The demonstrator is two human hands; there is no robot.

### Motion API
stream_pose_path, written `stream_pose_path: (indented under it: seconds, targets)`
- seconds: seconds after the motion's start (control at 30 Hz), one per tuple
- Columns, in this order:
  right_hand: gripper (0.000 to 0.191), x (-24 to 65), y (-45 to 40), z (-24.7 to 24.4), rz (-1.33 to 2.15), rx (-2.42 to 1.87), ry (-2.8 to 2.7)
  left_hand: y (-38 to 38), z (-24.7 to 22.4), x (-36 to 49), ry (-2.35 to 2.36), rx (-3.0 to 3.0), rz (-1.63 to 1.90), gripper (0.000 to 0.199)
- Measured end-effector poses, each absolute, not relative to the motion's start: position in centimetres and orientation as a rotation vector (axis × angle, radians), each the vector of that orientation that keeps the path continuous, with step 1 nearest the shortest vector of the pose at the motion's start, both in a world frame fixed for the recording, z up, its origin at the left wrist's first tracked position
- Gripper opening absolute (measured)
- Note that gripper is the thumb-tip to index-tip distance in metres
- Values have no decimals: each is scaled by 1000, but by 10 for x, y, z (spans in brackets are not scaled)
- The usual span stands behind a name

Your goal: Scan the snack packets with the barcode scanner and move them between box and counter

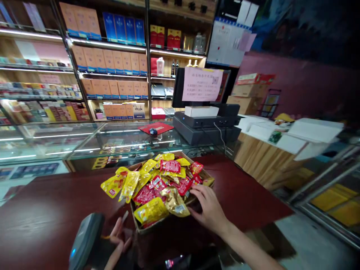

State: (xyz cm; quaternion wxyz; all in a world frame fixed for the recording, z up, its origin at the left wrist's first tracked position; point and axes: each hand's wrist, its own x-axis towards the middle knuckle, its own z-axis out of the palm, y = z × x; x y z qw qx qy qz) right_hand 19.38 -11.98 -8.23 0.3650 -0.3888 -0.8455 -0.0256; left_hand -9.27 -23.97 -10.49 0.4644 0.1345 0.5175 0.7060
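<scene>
Right hand (208,208): fingers spread, tips on a gold foil packet (174,202) at the near-right edge of the pile. Left hand (119,240): fingers partly curled, low at bottom left, just beside a dark grey handheld barcode scanner (86,242) with a blue light lit. Can't tell if it's gripping the scanner.

Yellow and red foil snack packets (160,183) heaped in a shallow cardboard tray (140,225), some over its rim. Tray sits on dark red bench (50,228), between the hands.

Packet print too small to read. Pink notice (202,84) with QR code on the back of a monitor: text illegible. Beyond the bench, a till (206,127) and glass display case (126,142).
</scene>
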Motion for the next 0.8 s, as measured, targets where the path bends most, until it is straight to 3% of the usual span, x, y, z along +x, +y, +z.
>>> stream_pose_path:
  seconds: [0.17,0.37,0.6,0.8]
  targets:
    - [43,187,-81,-100,-368,-756,-2408,-231,-107,-103,1244,403,1765,36]
    - [50,176,-87,-88,-450,-612,-2413,-220,-113,-168,1617,338,1802,65]
    - [37,141,-90,14,-349,-691,-2418,-172,-123,-185,1618,288,1959,38]
    - [52,100,-38,106,19,-978,-2464,-124,-127,-190,1601,264,2022,28]
